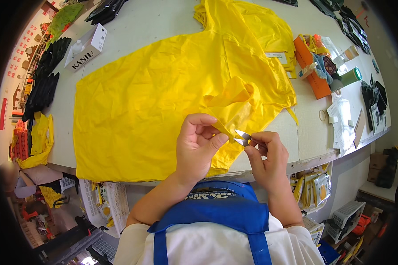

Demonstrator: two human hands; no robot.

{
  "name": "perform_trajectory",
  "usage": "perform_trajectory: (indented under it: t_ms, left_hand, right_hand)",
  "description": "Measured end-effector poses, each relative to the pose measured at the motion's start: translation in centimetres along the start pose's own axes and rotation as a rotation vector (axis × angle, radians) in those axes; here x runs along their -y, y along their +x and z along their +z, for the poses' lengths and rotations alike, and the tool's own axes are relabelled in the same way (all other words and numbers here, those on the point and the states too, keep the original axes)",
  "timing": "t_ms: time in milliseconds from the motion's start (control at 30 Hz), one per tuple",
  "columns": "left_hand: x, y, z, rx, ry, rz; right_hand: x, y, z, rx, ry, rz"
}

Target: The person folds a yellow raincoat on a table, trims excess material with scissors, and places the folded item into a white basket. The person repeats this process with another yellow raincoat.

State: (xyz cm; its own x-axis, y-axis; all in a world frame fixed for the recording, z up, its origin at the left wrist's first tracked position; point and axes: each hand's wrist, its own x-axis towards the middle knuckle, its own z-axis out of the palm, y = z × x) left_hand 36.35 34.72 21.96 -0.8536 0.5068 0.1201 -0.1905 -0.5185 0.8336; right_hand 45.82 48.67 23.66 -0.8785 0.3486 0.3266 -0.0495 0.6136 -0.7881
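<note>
A large yellow raincoat (146, 101) lies spread over the white table, its near edge reaching the table's front. My left hand (198, 143) pinches the edge of a raised yellow fold between thumb and fingers. Close to its right, my right hand (267, 157) is closed around small thread snips (242, 137). The two metal blades stand apart and point left toward the pinched edge. Whether they touch the fabric I cannot tell. Behind the blades, part of the coat is bunched up in a loose, lighter-toned loop (234, 99).
An orange box (311, 66) of cloths and small items stands at the right. A white carton (86, 47) sits far left, near black folded bundles (42, 92). White baskets (104, 205) with packets hang below the table edge. Another person (28, 181) is at the left.
</note>
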Motion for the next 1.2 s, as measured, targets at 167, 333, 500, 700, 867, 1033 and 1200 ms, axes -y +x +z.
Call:
perform_trajectory:
  t_ms: [167,333,500,700,867,1033,1200]
  left_hand:
    - [0.0,-0.2,0.1,0.035,0.093,0.004]
    - [0.0,-0.3,0.1,0.044,0.130,0.023]
    - [0.5,-0.5,-1.1,0.088,0.168,0.012]
    - [-2.1,0.4,0.9,-0.085,-0.178,-0.208]
    - [-2.6,0.0,1.2,-0.094,-0.167,-0.207]
    - [-2.8,-0.2,1.0,-0.065,-0.184,-0.237]
    - [-3.0,-0.2,0.9,-0.047,-0.170,-0.205]
  right_hand:
    - [0.1,0.4,0.4,-0.031,0.024,-0.062]
    - [0.5,0.8,0.2,-0.011,0.006,-0.064]
    - [-0.7,0.1,1.1,-0.082,0.487,0.164]
    - [-2.6,-0.6,2.0,-0.259,0.755,0.151]
    - [-1.0,-0.6,2.5,-0.173,0.433,0.068]
    - [-0.6,1.5,2.4,-0.133,0.178,-0.064]
    - [-0.8,2.4,2.0,0.028,0.120,-0.060]
